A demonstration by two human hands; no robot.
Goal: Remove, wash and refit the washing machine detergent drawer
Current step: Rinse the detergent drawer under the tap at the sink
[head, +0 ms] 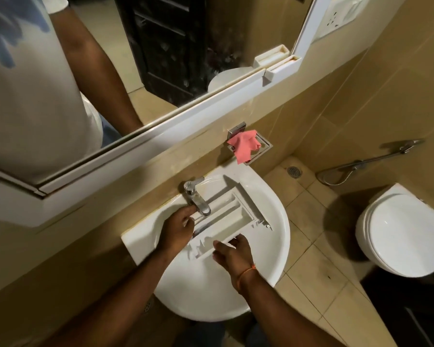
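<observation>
Head view: drawer [232,216] lies in sink [271,249] under tap [197,200], long axis running near-left to far-right. Left hand [178,230] at drawer's left side beside tap, fingers curled on its edge. Right hand [232,252] holds near end, fingers over rim. Both hands touching; right nearer viewer. Drawer white plastic, ribbed compartments, open side up.

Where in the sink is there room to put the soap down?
Bare room: the white basin's front bowl, near the person. Crowded: the back, where the white plastic detergent drawer sits under the chrome tap, between left hand and right hand.
</observation>
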